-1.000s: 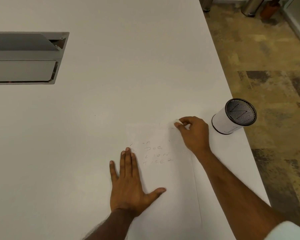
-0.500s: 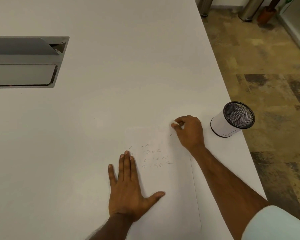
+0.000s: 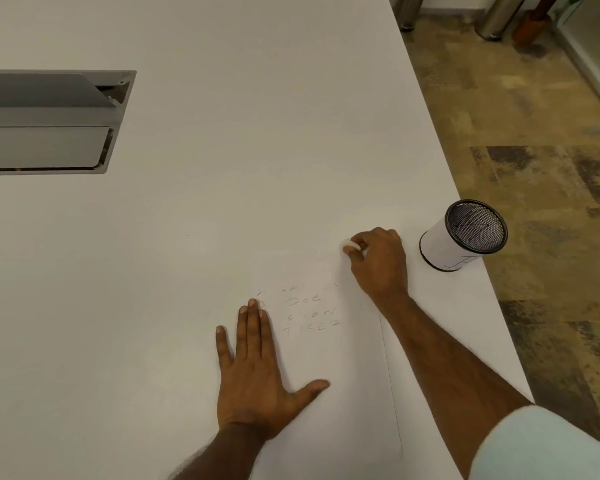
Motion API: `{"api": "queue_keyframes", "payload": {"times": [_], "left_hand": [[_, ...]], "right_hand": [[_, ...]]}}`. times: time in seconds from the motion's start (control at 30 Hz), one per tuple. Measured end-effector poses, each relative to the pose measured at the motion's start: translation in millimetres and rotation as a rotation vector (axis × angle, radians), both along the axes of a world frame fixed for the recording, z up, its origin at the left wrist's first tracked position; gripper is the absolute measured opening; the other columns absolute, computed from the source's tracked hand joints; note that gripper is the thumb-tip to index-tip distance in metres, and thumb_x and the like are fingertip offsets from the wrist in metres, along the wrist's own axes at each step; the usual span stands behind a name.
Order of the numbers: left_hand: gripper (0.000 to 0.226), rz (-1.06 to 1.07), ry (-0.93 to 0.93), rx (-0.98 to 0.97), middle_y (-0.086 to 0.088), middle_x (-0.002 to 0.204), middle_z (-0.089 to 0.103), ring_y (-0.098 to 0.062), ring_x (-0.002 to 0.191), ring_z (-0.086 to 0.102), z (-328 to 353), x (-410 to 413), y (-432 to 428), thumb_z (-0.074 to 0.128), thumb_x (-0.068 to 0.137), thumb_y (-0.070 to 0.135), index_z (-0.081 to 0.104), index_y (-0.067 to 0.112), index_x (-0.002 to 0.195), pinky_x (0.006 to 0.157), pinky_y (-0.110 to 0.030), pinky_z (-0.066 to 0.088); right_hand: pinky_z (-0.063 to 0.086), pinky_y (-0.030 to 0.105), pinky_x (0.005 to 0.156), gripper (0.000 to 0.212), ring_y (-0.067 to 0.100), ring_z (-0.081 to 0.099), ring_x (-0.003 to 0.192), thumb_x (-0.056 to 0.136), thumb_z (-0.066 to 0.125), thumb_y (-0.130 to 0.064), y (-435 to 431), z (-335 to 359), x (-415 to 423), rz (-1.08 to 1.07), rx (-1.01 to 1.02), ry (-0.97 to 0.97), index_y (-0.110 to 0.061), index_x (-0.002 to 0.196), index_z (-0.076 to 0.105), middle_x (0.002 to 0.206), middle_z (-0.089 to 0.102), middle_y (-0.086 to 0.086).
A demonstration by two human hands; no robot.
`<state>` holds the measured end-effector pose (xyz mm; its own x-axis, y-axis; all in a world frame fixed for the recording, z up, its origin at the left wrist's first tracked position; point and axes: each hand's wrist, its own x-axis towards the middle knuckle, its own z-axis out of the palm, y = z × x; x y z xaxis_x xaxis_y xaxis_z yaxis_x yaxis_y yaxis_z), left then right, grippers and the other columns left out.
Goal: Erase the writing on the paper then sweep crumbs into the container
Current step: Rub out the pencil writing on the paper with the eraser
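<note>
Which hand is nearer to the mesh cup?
Right. The right hand is close beside the cup, not touching it; the left hand lies flat on the paper, farther off.

**Surroundings.** A white desk is filling most of the view, with its right edge running diagonally from top centre to lower right. A grey metal hatch is sitting recessed in the desk at the left and is being cut off by the frame edge. Its upper flap is tilting open, and its lower flap is lying nearly flush. A mottled brown and tan floor is showing beyond the desk edge. At the top, a metal post and a second post are standing on the floor. An orange-brown object, too blurred to identify, is standing just beside the second.
</note>
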<state>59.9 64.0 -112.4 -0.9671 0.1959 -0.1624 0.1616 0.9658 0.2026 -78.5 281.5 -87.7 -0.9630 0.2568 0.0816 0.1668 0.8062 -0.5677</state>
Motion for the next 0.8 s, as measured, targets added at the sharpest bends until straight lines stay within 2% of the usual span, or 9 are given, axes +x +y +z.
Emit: {"api": "queue_keyframes", "payload": {"times": [0.07, 0.17, 0.2, 0.27, 0.37, 0.5, 0.63, 0.73, 0.8], "left_hand": [[0.132, -0.002, -0.011, 0.004, -0.018, 0.165, 0.015, -0.033, 0.152, 0.016, 0, 1, 0, 0.033, 0.072, 0.098, 0.021, -0.004, 0.155, 0.115, -0.065, 0.015], [0.132, 0.003, -0.005, 0.021, -0.018, 0.166, 0.013, -0.033, 0.152, 0.016, -1, 2, -1, 0.034, 0.071, 0.098, 0.020, -0.003, 0.155, 0.116, -0.065, 0.014], [0.132, 0.005, -0.007, 0.025, -0.017, 0.166, 0.013, -0.033, 0.152, 0.016, -1, 1, -1, 0.035, 0.071, 0.098, 0.021, -0.003, 0.155, 0.116, -0.065, 0.014], [0.132, 0.000, -0.014, 0.024, -0.018, 0.166, 0.012, -0.033, 0.152, 0.015, 0, 1, -1, 0.035, 0.071, 0.098, 0.021, -0.004, 0.155, 0.116, -0.065, 0.014], [0.132, 0.003, -0.022, 0.019, -0.017, 0.166, 0.012, -0.032, 0.153, 0.015, 0, 1, 0, 0.035, 0.071, 0.098, 0.020, -0.003, 0.155, 0.116, -0.065, 0.014], [0.133, 0.004, -0.016, 0.013, -0.018, 0.166, 0.013, -0.033, 0.152, 0.016, -1, 1, 0, 0.035, 0.071, 0.098, 0.021, -0.003, 0.155, 0.116, -0.065, 0.014], [0.133, 0.003, -0.004, 0.005, -0.018, 0.166, 0.013, -0.033, 0.152, 0.018, -2, 1, -1, 0.035, 0.071, 0.098, 0.021, -0.004, 0.155, 0.116, -0.064, 0.014], [0.133, -0.001, 0.005, 0.011, -0.018, 0.165, 0.013, -0.034, 0.152, 0.018, -2, 0, -1, 0.035, 0.071, 0.098, 0.022, -0.004, 0.155, 0.116, -0.064, 0.013], [0.133, -0.004, -0.004, 0.014, -0.018, 0.166, 0.012, -0.034, 0.152, 0.017, -1, 1, -1, 0.036, 0.071, 0.098, 0.020, -0.004, 0.155, 0.117, -0.063, 0.012]], "right_hand": [[0.048, 0.036, 0.076, 0.010, 0.021, 0.057, 0.084, 0.083, 0.071, -0.024, 8, -1, -6, -0.062, -0.106, 0.000, -0.014, 0.082, 0.071, 0.081, 0.068, 0.001], [0.051, 0.028, 0.074, 0.011, 0.005, 0.059, 0.068, 0.079, 0.077, -0.022, 19, 6, 5, -0.222, -0.420, 0.022, -0.014, 0.085, 0.072, 0.078, 0.068, -0.002], [0.050, 0.025, 0.072, 0.011, 0.000, 0.056, 0.065, 0.079, 0.077, -0.022, 19, 7, 12, -0.217, -0.450, 0.024, -0.015, 0.086, 0.072, 0.077, 0.068, -0.004], [0.046, 0.020, 0.069, 0.010, 0.000, 0.054, 0.066, 0.078, 0.077, -0.022, 13, 5, 30, -0.107, -0.384, 0.015, -0.018, 0.086, 0.072, 0.077, 0.066, -0.007], [0.043, 0.025, 0.073, 0.010, 0.012, 0.054, 0.079, 0.078, 0.077, -0.021, 4, -5, 41, 0.050, -0.200, 0.027, -0.019, 0.085, 0.071, 0.081, 0.066, -0.006], [0.042, 0.029, 0.071, 0.004, 0.020, 0.051, 0.087, 0.083, 0.071, -0.020, 10, -4, 15, 0.011, -0.012, 0.041, -0.016, 0.082, 0.070, 0.083, 0.064, 0.001], [0.043, 0.030, 0.073, 0.006, 0.020, 0.056, 0.088, 0.083, 0.070, -0.024, 23, -1, -9, -0.048, -0.098, -0.021, -0.018, 0.083, 0.071, 0.083, 0.066, -0.001], [0.048, 0.030, 0.072, 0.008, 0.014, 0.060, 0.079, 0.081, 0.072, -0.027, 26, 0, 7, -0.076, -0.226, 0.042, -0.019, 0.082, 0.071, 0.079, 0.067, -0.006], [0.046, 0.028, 0.070, 0.007, 0.012, 0.058, 0.076, 0.080, 0.074, -0.024, 20, -2, 24, -0.039, -0.244, 0.035, -0.018, 0.083, 0.072, 0.079, 0.066, -0.006]]}}
